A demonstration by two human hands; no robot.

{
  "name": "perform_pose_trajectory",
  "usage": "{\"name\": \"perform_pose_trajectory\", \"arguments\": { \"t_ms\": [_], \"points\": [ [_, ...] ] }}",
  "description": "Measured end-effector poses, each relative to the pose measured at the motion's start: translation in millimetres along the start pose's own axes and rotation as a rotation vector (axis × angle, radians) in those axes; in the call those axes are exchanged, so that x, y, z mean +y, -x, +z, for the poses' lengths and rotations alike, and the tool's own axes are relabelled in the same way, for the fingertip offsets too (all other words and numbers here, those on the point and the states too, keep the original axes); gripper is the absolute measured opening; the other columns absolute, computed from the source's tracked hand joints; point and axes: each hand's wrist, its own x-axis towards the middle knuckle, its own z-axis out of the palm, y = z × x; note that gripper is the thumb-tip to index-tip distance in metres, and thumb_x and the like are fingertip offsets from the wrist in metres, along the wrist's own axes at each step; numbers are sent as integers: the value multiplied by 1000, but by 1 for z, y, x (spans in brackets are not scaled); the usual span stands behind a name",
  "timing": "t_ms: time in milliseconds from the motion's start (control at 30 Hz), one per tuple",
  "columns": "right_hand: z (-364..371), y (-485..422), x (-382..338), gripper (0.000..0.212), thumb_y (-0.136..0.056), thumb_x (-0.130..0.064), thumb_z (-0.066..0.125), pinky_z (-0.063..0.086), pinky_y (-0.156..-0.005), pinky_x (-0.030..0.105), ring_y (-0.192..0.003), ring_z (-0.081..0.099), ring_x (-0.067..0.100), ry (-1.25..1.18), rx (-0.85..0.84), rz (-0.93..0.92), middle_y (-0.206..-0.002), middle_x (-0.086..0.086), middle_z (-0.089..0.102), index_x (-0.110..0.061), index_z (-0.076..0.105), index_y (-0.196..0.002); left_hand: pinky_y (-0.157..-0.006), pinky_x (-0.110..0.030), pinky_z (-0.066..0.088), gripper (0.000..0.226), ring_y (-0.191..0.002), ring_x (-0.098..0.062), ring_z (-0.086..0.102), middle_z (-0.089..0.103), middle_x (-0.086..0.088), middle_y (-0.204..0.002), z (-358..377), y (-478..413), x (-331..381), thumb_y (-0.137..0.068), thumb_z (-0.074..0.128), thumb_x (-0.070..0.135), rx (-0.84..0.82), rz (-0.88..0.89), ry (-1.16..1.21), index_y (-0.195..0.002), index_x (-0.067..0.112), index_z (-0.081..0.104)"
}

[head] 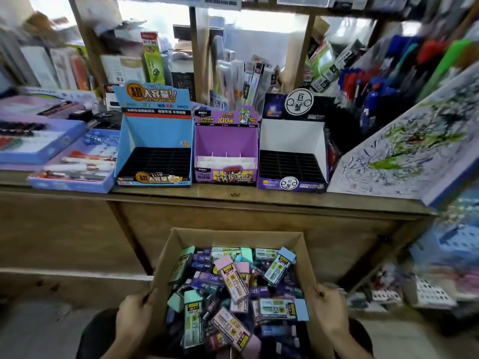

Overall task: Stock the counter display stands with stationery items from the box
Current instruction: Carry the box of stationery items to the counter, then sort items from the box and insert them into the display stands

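Note:
A brown cardboard box sits low in front of me, filled with several small stationery packs in pink, green, blue and purple. My left hand grips the box's left wall and my right hand grips its right wall. On the wooden counter above stand three display stands: a blue one with a black slotted tray, a purple one with white dividers, and a white and dark one with a black slotted tray. No packs show in their slots.
Purple trays of pens lie on the counter's left. A slanted scribbled test board with racks of pens stands at the right. Shelves of packaged goods fill the back. Baskets sit on the floor at the right.

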Motion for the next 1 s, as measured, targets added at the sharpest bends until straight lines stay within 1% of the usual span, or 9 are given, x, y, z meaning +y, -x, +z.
{"name": "perform_pose_trajectory", "arguments": {
  "t_ms": [267, 400, 567, 633, 700, 767, 833, 900, 1000],
  "points": [
    [25, -4, 6, 55, -85, -8, 63, 27, -45, 26, -41, 39, 3, -75, 60, -116, -34, -10, 39, -27, 35, -42, -57, -33, 44, 31, -65, -24, 64, 66, -5, -59, 6, -20, -21, -90, 60, 21, 45, 0, 15, -60, 15, 62],
    [28, -8, 18, 57, -87, -6, 62, 23, -43, 23, -38, 34, 1, -92, 77, -144, -32, -8, 37, -28, 33, -42, -59, -35, 44, 28, -64, -27, 60, 65, -8, -62, 13, -19, -16, -91, 59, 20, 32, 45, -23, -65, 11, 64],
    [23, -20, 26, 50, -90, -9, 58, 26, -47, 27, -44, 39, 6, 53, -10, -132, -44, -9, 38, -22, 35, -48, -67, -40, 48, 23, -83, -40, 63, 68, -21, -85, 17, -15, -8, -92, 56, 24, 23, 40, -173, -95, 2, 64],
    [17, -22, 19, 33, -94, -18, 55, 38, -55, 32, -55, 53, 13, 159, -116, -119, -55, -1, 54, -16, 52, -60, -79, -45, 47, 30, -101, -43, 58, 62, -25, -108, 15, -11, 0, -89, 60, 17, 61, 132, -245, -112, -1, 56],
    [11, -22, 11, 18, -94, -24, 52, 47, -71, 35, -83, 63, 27, 342, -118, -166, -86, 10, 67, -9, 62, -96, -92, -51, 43, 36, -113, -43, 50, 54, -26, -122, 18, -10, 10, -84, 66, 8, 81, 322, -300, -115, -7, 55],
    [11, -17, 6, 33, -92, -23, 55, 46, -86, 36, -105, 58, 30, 447, -25, -331, -112, 12, 62, -6, 55, -121, -93, -49, 43, 33, -110, -40, 52, 55, -23, -119, 24, -9, 25, -80, 68, 3, 38, 443, -286, -111, -5, 58],
    [16, -10, -5, 40, -92, -23, 56, 42, -97, 34, -116, 50, 26, 436, 3, -491, -125, 9, 57, -7, 52, -128, -92, -42, 44, 28, -108, -34, 55, 57, -17, -116, 35, -9, 40, -81, 68, 2, -86, 496, -216, -108, -1, 63],
    [25, -8, -15, 40, -93, -24, 54, 39, -101, 32, -122, 44, 21, 441, -168, -596, -131, 4, 51, -11, 49, -131, -86, -34, 44, 22, -104, -27, 58, 57, -11, -115, 50, -8, 53, -86, 64, 7, -228, 494, -164, -107, 4, 63],
    [46, -6, -19, 48, -88, -24, 59, 37, -103, 36, -126, 37, 24, 620, -540, -542, -136, 6, 43, -14, 44, -133, -70, -28, 40, 21, -82, -18, 57, 58, -4, -93, 78, -5, 70, -92, 59, 25, -400, 314, -127, -99, 5, 60]
  ]
}}
